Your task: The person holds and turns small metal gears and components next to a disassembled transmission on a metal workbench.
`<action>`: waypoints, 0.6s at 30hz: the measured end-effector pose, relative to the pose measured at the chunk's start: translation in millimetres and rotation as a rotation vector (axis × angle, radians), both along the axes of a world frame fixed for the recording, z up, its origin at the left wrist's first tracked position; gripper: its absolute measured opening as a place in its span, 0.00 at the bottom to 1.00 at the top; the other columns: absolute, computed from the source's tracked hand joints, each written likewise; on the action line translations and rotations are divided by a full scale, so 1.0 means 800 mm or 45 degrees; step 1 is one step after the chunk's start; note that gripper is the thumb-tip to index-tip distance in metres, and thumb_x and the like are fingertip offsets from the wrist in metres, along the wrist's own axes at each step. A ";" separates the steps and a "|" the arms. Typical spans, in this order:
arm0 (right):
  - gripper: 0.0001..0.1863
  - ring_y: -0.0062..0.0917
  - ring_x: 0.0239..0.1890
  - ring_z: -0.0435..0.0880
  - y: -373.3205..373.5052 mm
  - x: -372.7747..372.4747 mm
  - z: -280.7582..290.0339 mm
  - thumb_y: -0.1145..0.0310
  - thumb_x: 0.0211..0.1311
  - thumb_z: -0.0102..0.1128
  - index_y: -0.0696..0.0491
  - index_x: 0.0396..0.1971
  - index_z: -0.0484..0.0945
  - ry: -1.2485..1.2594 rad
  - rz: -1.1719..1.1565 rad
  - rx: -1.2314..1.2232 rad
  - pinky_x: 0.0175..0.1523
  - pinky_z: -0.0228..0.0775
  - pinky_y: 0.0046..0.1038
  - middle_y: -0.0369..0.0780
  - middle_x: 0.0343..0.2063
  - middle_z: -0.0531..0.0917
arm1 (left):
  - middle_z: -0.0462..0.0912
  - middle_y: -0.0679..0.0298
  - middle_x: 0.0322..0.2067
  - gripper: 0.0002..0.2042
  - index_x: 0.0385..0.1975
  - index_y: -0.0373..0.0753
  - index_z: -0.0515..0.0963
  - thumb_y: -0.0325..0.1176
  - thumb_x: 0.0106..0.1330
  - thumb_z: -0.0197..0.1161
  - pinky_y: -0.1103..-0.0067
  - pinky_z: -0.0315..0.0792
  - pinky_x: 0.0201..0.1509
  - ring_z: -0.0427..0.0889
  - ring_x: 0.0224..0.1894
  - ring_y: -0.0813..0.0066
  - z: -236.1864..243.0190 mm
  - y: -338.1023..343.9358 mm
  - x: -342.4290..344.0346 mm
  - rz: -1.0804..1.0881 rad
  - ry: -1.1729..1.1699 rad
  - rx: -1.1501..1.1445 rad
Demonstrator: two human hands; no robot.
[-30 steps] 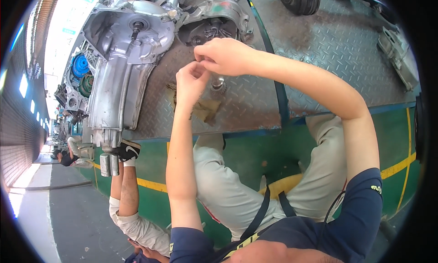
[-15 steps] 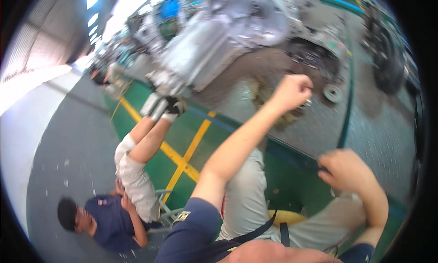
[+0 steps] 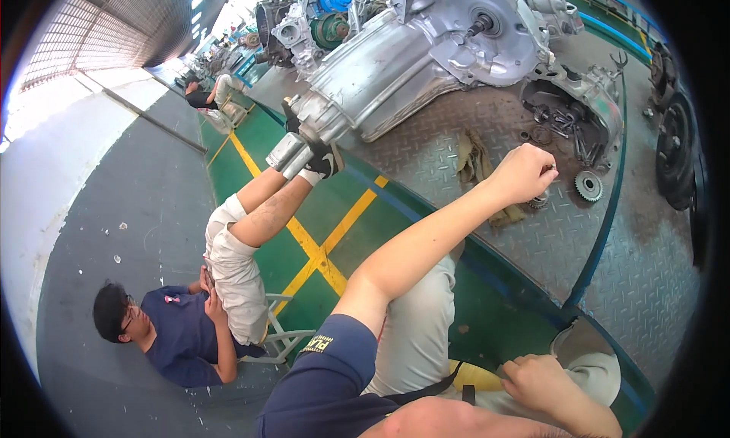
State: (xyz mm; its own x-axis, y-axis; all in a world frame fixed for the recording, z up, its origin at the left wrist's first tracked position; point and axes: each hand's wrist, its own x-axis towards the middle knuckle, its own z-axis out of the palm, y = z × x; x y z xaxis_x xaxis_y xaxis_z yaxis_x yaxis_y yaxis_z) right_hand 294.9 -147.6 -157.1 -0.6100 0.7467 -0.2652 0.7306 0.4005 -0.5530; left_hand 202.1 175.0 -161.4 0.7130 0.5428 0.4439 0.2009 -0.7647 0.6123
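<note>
While our left hand (image 3: 525, 176) hovers on our side of the silver gearbox casing (image 3: 372, 77), its fingers curl nearly together; we cannot tell whether they pinch anything. Right of that casing, a toothed gear wheel (image 3: 588, 185) lies on the diamond-plate bench (image 3: 426, 157). Our right hand (image 3: 541, 383), well apart from the casing, curls loosely, its hold hidden.

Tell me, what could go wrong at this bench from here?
The left hand is curled close to a partly hidden gear, so it might knock it. Loose metal parts lie by the open housing; one could perhaps get lost. The silver casing's end juts past the bench near a co-worker's shoe; if it tipped, it could hurt that foot.
</note>
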 end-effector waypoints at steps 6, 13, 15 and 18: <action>0.09 0.34 0.29 0.86 -0.030 0.004 -0.055 0.67 0.53 0.58 0.56 0.31 0.80 -0.206 0.255 0.175 0.31 0.77 0.35 0.42 0.25 0.84 | 0.84 0.52 0.27 0.07 0.30 0.35 0.84 0.33 0.61 0.66 0.66 0.76 0.37 0.83 0.31 0.51 -0.005 -0.004 -0.016 -0.061 0.009 0.084; 0.11 0.40 0.32 0.87 -0.070 -0.002 -0.125 0.66 0.58 0.58 0.57 0.35 0.82 -0.101 0.234 -0.024 0.35 0.79 0.38 0.47 0.27 0.86 | 0.85 0.54 0.28 0.07 0.32 0.35 0.84 0.32 0.61 0.68 0.69 0.77 0.38 0.85 0.31 0.57 -0.009 -0.020 -0.029 -0.070 -0.011 0.033; 0.08 0.42 0.30 0.87 -0.088 -0.001 -0.152 0.70 0.56 0.60 0.58 0.33 0.81 -0.087 0.104 -0.085 0.36 0.78 0.41 0.49 0.26 0.85 | 0.86 0.55 0.28 0.07 0.34 0.35 0.84 0.31 0.61 0.69 0.71 0.78 0.38 0.86 0.32 0.61 -0.012 -0.022 -0.030 -0.065 -0.018 -0.024; 0.08 0.43 0.31 0.86 -0.076 0.009 -0.132 0.71 0.59 0.56 0.58 0.32 0.81 -0.099 0.054 -0.207 0.36 0.77 0.42 0.51 0.26 0.85 | 0.86 0.55 0.29 0.07 0.34 0.34 0.84 0.31 0.61 0.69 0.72 0.77 0.38 0.86 0.32 0.61 -0.012 -0.026 -0.036 -0.071 0.003 -0.102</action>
